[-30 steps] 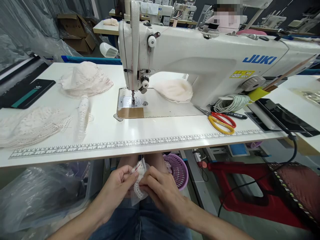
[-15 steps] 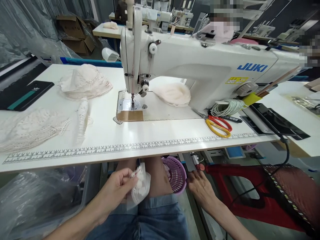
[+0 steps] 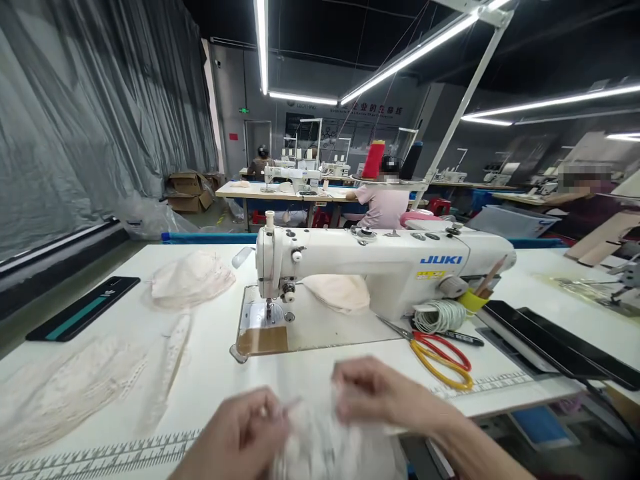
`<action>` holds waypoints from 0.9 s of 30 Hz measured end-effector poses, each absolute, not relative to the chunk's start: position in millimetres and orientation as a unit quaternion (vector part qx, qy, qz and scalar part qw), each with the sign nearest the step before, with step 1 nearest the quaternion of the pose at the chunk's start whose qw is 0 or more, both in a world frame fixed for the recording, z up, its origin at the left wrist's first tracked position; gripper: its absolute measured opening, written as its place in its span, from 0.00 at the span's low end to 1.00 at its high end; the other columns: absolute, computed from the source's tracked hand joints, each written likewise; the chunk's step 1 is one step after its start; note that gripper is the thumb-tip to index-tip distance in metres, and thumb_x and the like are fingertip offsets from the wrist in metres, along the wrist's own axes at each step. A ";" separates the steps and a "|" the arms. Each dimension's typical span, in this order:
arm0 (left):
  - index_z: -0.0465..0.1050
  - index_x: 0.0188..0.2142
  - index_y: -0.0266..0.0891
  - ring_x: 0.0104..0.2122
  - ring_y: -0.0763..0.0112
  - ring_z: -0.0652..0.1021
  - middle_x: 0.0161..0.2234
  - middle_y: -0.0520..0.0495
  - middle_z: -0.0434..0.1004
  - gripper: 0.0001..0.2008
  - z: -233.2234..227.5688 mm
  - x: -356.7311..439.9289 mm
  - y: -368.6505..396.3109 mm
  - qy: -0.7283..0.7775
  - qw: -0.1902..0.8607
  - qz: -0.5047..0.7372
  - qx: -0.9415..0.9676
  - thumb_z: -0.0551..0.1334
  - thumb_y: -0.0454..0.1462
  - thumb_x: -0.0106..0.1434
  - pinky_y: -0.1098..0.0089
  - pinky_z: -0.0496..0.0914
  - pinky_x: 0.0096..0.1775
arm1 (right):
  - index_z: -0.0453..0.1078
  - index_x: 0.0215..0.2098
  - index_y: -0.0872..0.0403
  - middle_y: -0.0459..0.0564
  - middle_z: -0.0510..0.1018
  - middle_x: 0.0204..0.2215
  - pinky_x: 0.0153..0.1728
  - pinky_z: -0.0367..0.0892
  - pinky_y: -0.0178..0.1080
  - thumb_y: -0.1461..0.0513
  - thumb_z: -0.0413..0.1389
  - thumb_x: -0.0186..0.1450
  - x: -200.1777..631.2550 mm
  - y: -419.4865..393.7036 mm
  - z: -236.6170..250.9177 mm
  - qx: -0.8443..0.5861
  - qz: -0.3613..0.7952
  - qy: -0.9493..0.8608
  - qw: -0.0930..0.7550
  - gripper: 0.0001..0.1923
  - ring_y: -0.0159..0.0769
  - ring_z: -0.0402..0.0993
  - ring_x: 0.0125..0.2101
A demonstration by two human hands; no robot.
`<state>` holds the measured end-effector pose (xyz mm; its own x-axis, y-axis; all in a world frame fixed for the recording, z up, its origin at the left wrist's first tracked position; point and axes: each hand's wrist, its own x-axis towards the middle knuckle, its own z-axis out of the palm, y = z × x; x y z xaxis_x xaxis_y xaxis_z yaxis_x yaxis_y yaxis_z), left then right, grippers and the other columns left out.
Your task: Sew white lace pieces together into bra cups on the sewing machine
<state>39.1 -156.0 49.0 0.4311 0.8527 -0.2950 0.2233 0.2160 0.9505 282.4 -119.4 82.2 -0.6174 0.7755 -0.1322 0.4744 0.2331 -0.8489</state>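
Observation:
Above the table's front edge, my left hand (image 3: 253, 427) pinches one side of a pale, thin lace-like cloth piece (image 3: 325, 443). At its upper right, my right hand (image 3: 373, 397) has its fingers closed on the same piece. Motion smears the cloth, and its lower part runs out of view. Just beyond my hands stands the white sewing machine (image 3: 390, 257), its needle and presser foot (image 3: 269, 310) over the metal plate. Under the machine's arm lies a cream cloth cup (image 3: 343, 293). Both hands are apart from the machine.
Cream lace pieces (image 3: 193, 280) lie on the left, by a black case with a green stripe (image 3: 83, 310). Scissors with red and yellow handles (image 3: 440, 360), a coil of pale cord (image 3: 440, 317) and a dark tablet-like slab (image 3: 530, 333) sit right. People work at machines behind.
The view has tilted upward. My right hand has come up from below the table to the cloth piece. My left hand has raised that piece from over my lap to the table edge.

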 end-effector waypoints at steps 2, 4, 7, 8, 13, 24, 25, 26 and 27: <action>0.68 0.31 0.39 0.24 0.67 0.74 0.24 0.49 0.74 0.21 50.6 40.6 -127.0 0.506 0.576 0.291 0.572 0.54 0.55 0.59 0.71 0.68 0.26 | 0.67 0.29 0.55 0.43 0.67 0.22 0.23 0.61 0.31 0.56 0.54 0.64 276.6 -84.6 89.5 -0.431 0.284 -0.843 0.151 0.11 0.30 0.65 0.24; 0.67 0.43 0.38 0.31 0.63 0.77 0.33 0.45 0.77 0.19 47.9 35.8 -100.6 0.541 0.457 0.295 0.641 0.55 0.49 0.61 0.66 0.71 0.32 | 0.67 0.35 0.57 0.49 0.71 0.28 0.30 0.64 0.37 0.62 0.54 0.64 265.5 -57.7 86.4 -0.467 0.208 -0.842 0.172 0.05 0.36 0.68 0.30; 0.63 0.53 0.40 0.38 0.59 0.75 0.42 0.41 0.73 0.18 39.0 21.2 -76.5 0.545 0.184 0.298 0.761 0.51 0.40 0.64 0.61 0.71 0.36 | 0.65 0.43 0.58 0.57 0.70 0.42 0.42 0.63 0.45 0.68 0.52 0.64 247.1 -43.1 69.5 -0.468 0.144 -0.849 0.199 0.09 0.43 0.66 0.43; 0.63 0.53 0.41 0.41 0.59 0.74 0.45 0.42 0.72 0.17 35.6 17.3 -72.2 0.514 0.110 0.296 0.798 0.48 0.34 0.65 0.61 0.70 0.37 | 0.65 0.43 0.57 0.57 0.70 0.43 0.43 0.62 0.45 0.68 0.52 0.64 242.0 -44.1 63.1 -0.450 0.127 -0.862 0.197 0.08 0.42 0.66 0.43; 0.72 0.41 0.43 0.47 0.66 0.71 0.44 0.51 0.76 0.21 20.1 17.9 -56.4 0.321 -0.023 0.280 0.904 0.46 0.22 0.62 0.64 0.62 0.47 | 0.68 0.37 0.56 0.52 0.73 0.37 0.38 0.65 0.40 0.59 0.52 0.66 227.5 -56.3 43.8 -0.386 0.052 -0.913 0.126 0.08 0.38 0.68 0.38; 0.71 0.38 0.40 0.43 0.70 0.72 0.38 0.49 0.77 0.15 16.2 16.7 -36.7 0.317 -0.077 0.288 0.901 0.47 0.28 0.66 0.66 0.56 0.48 | 0.68 0.36 0.58 0.54 0.75 0.34 0.36 0.65 0.40 0.54 0.48 0.68 226.2 -12.7 31.5 -0.325 -0.013 -0.937 0.126 0.16 0.39 0.70 0.35; 0.71 0.39 0.40 0.43 0.70 0.72 0.38 0.49 0.77 0.15 15.6 15.6 -34.2 0.316 -0.081 0.289 0.900 0.47 0.28 0.66 0.66 0.56 0.48 | 0.68 0.35 0.58 0.54 0.75 0.33 0.37 0.65 0.40 0.54 0.48 0.68 226.1 -7.8 29.7 -0.320 -0.015 -0.938 0.131 0.16 0.39 0.70 0.35; 0.71 0.39 0.40 0.44 0.69 0.72 0.38 0.49 0.77 0.14 14.7 14.5 -31.4 0.316 -0.084 0.290 0.900 0.48 0.28 0.66 0.66 0.56 0.48 | 0.68 0.36 0.58 0.54 0.75 0.32 0.37 0.66 0.40 0.53 0.49 0.67 226.1 -3.6 27.9 -0.314 -0.017 -0.939 0.139 0.15 0.39 0.70 0.35; 0.71 0.39 0.39 0.43 0.69 0.72 0.38 0.48 0.77 0.14 13.8 13.5 -28.5 0.315 -0.088 0.293 0.898 0.48 0.28 0.65 0.65 0.56 0.48 | 0.68 0.36 0.58 0.54 0.75 0.33 0.37 0.66 0.40 0.53 0.50 0.67 226.0 -0.3 26.3 -0.308 -0.022 -0.939 0.149 0.15 0.40 0.70 0.36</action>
<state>13.5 -28.5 13.8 0.6292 0.5147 0.5824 0.6185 -0.7854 0.0260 226.0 -0.3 26.3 -0.7660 0.5720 0.2933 0.5850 0.8095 -0.0509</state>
